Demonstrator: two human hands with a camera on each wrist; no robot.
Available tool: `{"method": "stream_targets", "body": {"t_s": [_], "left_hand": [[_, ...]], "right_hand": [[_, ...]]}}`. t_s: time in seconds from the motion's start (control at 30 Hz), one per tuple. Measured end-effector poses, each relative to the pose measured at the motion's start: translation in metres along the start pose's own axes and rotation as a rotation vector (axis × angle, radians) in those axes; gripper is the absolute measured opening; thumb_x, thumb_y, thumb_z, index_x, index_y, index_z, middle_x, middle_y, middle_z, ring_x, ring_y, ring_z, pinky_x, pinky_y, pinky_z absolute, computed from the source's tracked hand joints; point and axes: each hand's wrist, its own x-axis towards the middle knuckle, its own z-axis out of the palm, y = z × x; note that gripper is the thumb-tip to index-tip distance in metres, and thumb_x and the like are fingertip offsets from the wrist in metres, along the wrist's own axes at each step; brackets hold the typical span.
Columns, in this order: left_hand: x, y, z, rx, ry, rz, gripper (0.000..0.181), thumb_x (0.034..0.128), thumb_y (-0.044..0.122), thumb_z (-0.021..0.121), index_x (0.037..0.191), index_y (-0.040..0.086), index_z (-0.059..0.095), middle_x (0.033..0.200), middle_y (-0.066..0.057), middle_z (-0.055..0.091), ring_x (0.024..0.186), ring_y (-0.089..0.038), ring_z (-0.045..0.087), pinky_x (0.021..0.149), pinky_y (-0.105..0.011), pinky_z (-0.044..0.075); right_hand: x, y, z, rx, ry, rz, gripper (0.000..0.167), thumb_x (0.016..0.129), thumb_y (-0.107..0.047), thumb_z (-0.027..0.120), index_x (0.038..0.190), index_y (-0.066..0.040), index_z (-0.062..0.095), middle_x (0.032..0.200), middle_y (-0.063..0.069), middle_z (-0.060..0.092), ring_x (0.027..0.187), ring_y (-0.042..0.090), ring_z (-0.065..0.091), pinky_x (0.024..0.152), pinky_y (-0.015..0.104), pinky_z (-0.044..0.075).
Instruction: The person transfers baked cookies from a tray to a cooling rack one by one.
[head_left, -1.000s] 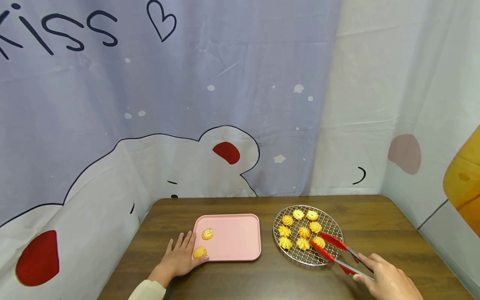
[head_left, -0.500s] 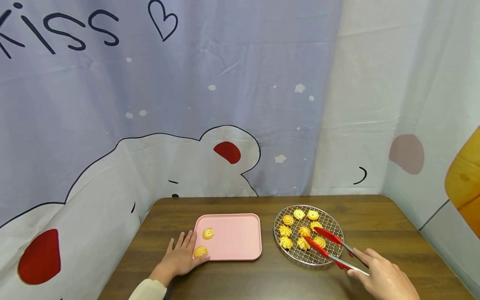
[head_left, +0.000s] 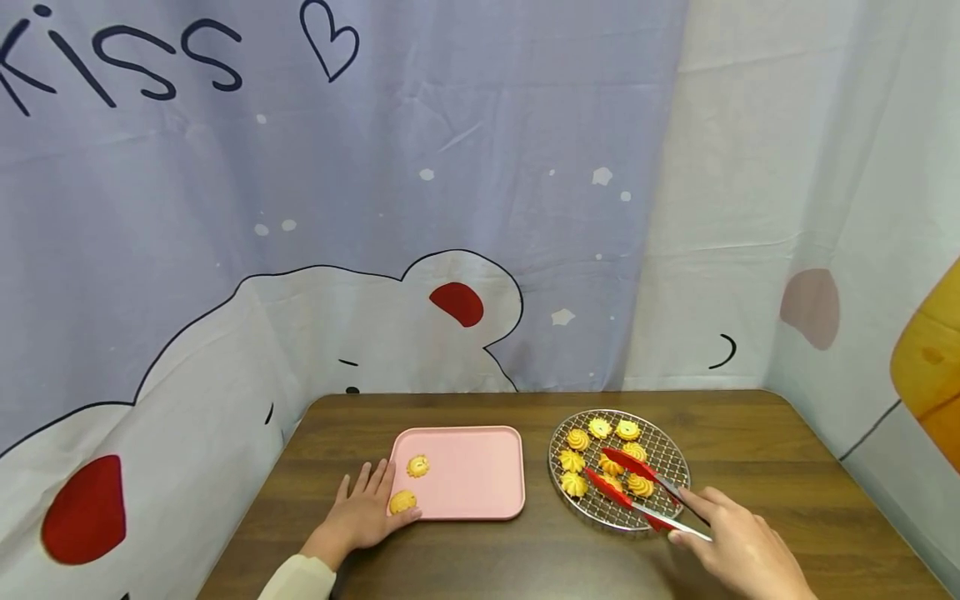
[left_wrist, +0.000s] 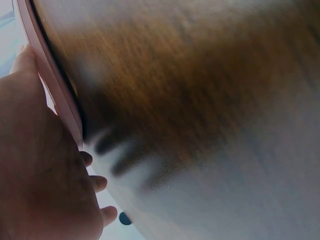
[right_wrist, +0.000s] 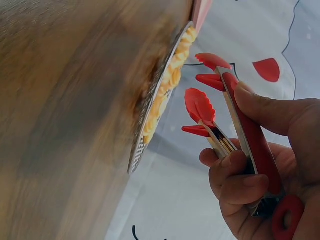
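My right hand (head_left: 738, 542) grips a pair of tongs (right_wrist: 252, 137) with red tips and metal arms. The tongs' tips are spread apart above a round wire rack (head_left: 663, 454), and the right wrist view shows nothing between them. Several yellow piped cookies (head_left: 573, 484) sit on the rack; the tongs partly cover some of them. My left hand (head_left: 362, 518) rests at the left edge of a pink tray (head_left: 480, 475), fingers spread and straight, thumb along its front edge. On the tray's left side lie two cookies, a ridged one (head_left: 417, 466) and a smoother one (head_left: 402, 502).
Everything stands on a dark wooden table (head_left: 465, 558). A strip of tabletop separates the tray from the rack. Behind the table hangs a printed curtain (head_left: 450, 167), which also runs along the sides.
My right hand and the tongs have moved left over the rack, from the right-hand cookies towards its middle. My left hand stays at the tray.
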Motion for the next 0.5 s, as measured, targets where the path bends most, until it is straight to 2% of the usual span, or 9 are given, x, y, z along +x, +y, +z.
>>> {"method": "stream_targets", "body": {"t_s": [0.07,0.13,0.33,0.5], "left_hand": [[0.001,0.0,0.0,-0.001,-0.001,-0.001,0.104,0.0916,0.077,0.047,0.16,0.001,0.024,0.166,-0.021,0.023,0.151,-0.048,0.017,0.116,-0.071,0.006],[0.002,-0.001,0.0,0.001,-0.001,-0.004,0.104,0.0916,0.077,0.047,0.16,0.002,0.024,0.166,-0.02,0.023,0.152,-0.047,0.017,0.117,-0.07,0.006],[0.002,-0.002,0.001,0.011,0.004,-0.005,0.104,0.0915,0.077,0.047,0.16,0.002,0.024,0.166,-0.02,0.023,0.152,-0.046,0.017,0.117,-0.069,0.007],[0.0,-0.002,0.001,-0.006,0.008,0.002,0.105,0.091,0.077,0.048,0.16,0.001,0.025,0.165,-0.021,0.024,0.151,-0.048,0.017,0.117,-0.071,0.007]], "right_hand": [[0.002,-0.003,0.002,0.002,0.013,-0.012,0.062,0.079,-0.041,0.085,0.132,-0.011,0.069,0.111,0.001,0.065,0.078,0.024,0.067,0.064,0.051,0.053],[0.004,-0.006,0.003,0.005,0.026,-0.023,0.062,0.078,-0.04,0.086,0.131,-0.012,0.07,0.11,0.001,0.065,0.077,0.023,0.066,0.063,0.05,0.053],[0.01,-0.017,0.008,0.022,0.062,-0.062,0.062,0.076,-0.037,0.088,0.13,-0.011,0.07,0.122,0.019,0.067,0.096,0.044,0.069,0.072,0.062,0.054],[0.015,-0.028,0.01,0.03,0.06,-0.083,0.062,0.076,-0.037,0.088,0.131,-0.014,0.07,0.119,0.013,0.068,0.093,0.039,0.07,0.07,0.058,0.055]]}}
